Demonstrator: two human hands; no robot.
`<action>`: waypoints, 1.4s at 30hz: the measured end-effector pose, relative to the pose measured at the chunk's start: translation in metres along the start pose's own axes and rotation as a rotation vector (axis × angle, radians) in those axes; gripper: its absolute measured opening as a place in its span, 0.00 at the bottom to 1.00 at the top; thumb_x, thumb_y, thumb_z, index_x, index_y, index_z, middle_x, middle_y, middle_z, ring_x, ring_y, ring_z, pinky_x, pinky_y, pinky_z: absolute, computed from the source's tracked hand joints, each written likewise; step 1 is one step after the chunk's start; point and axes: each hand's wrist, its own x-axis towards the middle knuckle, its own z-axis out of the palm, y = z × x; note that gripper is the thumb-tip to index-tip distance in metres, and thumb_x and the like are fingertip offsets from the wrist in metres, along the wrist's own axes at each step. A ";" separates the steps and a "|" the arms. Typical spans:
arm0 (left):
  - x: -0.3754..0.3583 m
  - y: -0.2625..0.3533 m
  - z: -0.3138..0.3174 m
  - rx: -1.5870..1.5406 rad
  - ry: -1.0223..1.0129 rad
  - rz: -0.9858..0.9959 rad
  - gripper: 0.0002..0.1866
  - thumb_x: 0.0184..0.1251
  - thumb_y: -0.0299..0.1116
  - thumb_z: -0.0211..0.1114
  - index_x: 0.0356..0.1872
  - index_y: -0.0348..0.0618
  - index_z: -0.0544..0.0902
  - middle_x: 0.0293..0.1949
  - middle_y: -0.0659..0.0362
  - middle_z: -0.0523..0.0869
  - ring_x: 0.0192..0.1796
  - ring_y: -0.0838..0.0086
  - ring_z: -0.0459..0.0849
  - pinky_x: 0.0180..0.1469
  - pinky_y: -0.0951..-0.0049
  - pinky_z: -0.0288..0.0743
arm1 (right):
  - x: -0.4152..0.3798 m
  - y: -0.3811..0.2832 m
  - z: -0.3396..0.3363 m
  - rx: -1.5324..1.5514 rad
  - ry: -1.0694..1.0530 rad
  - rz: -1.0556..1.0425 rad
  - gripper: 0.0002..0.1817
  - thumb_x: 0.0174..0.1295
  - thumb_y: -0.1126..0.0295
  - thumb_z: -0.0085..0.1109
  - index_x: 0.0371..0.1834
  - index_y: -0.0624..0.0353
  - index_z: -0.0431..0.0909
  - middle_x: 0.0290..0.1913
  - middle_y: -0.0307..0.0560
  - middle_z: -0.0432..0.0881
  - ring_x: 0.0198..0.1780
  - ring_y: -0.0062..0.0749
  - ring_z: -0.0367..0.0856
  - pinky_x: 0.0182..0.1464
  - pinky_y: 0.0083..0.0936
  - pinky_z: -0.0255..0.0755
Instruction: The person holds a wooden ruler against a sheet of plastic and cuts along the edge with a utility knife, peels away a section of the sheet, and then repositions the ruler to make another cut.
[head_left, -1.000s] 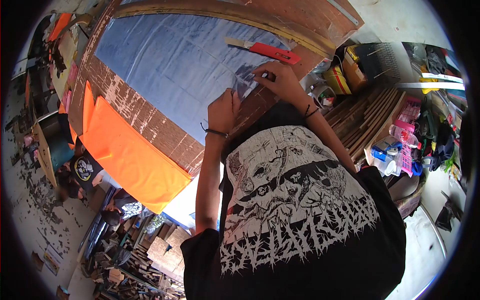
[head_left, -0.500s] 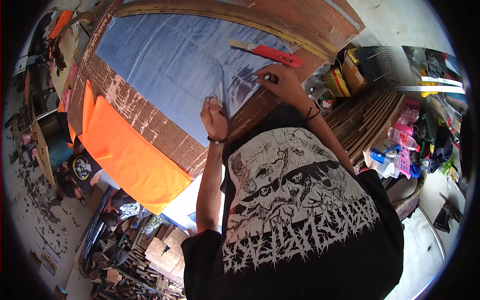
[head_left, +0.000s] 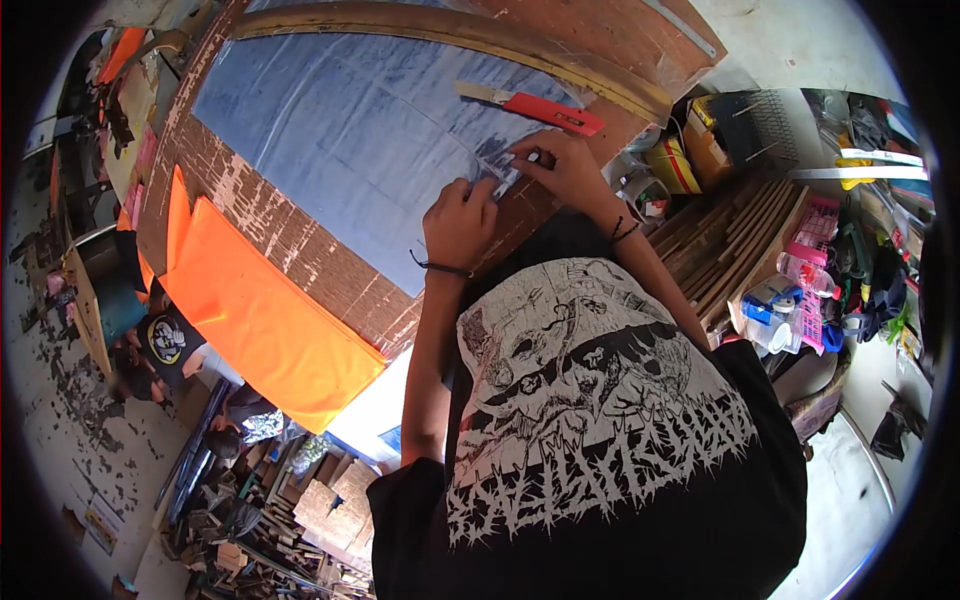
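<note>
A bluish, streaked sheet (head_left: 330, 130) lies on a worn brown board, with glossy clear plastic film (head_left: 490, 170) over its right end. My left hand (head_left: 460, 222) is closed at the near edge of the film, fingertips pinched on it. Just to its right, my right hand (head_left: 562, 165) has thumb and finger pinched together at the film's corner; the exact grip is small and partly hidden. Beyond the right hand rests a cutter knife (head_left: 550, 112) with a red handle and pale blade, lying on the sheet.
A long yellowish-brown wooden strip (head_left: 450, 45) runs along the sheet's far side. Orange cloth (head_left: 260, 310) hangs over the board's left edge. Wooden slats (head_left: 735, 245) and a cluttered box stand at right. Other people (head_left: 170, 340) are at lower left, near scrap wood (head_left: 270, 530).
My left hand has moved right and away from me, close to my right hand. The film's raised fold between the hands has shrunk. My right hand has hardly moved.
</note>
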 end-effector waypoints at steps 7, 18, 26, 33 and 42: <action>-0.015 -0.006 0.012 -0.374 0.379 -0.162 0.02 0.72 0.24 0.64 0.41 0.40 0.80 0.31 0.55 0.83 0.26 0.70 0.80 0.31 0.72 0.74 | -0.001 0.002 0.005 0.033 0.061 -0.052 0.11 0.58 0.73 0.74 0.44 0.58 0.89 0.29 0.39 0.80 0.24 0.19 0.67 0.28 0.23 0.63; -0.015 -0.006 0.019 -0.309 0.397 -0.152 0.08 0.74 0.25 0.60 0.51 0.40 0.79 0.33 0.53 0.82 0.30 0.64 0.84 0.32 0.66 0.77 | 0.000 -0.003 0.000 0.006 -0.013 0.022 0.13 0.59 0.72 0.71 0.48 0.57 0.88 0.37 0.42 0.88 0.31 0.28 0.78 0.36 0.27 0.75; 0.007 0.008 -0.012 -0.188 -0.056 -0.064 0.14 0.66 0.39 0.71 0.48 0.46 0.80 0.40 0.55 0.84 0.40 0.57 0.87 0.39 0.60 0.81 | 0.000 -0.002 -0.001 0.012 -0.013 0.015 0.13 0.59 0.72 0.71 0.47 0.57 0.88 0.37 0.42 0.88 0.30 0.28 0.78 0.36 0.27 0.74; 0.007 -0.004 -0.007 -0.343 -0.114 -0.138 0.14 0.66 0.37 0.71 0.48 0.46 0.79 0.42 0.57 0.84 0.41 0.58 0.87 0.41 0.60 0.81 | 0.000 -0.003 -0.001 0.007 -0.005 0.007 0.13 0.59 0.73 0.71 0.47 0.57 0.88 0.37 0.42 0.89 0.29 0.27 0.76 0.35 0.27 0.73; 0.001 0.003 0.016 0.102 -0.100 0.015 0.15 0.62 0.33 0.70 0.45 0.43 0.76 0.40 0.52 0.77 0.39 0.59 0.86 0.37 0.62 0.85 | 0.000 -0.006 0.001 -0.005 -0.012 0.021 0.12 0.59 0.73 0.71 0.47 0.57 0.88 0.37 0.43 0.88 0.30 0.29 0.78 0.36 0.28 0.74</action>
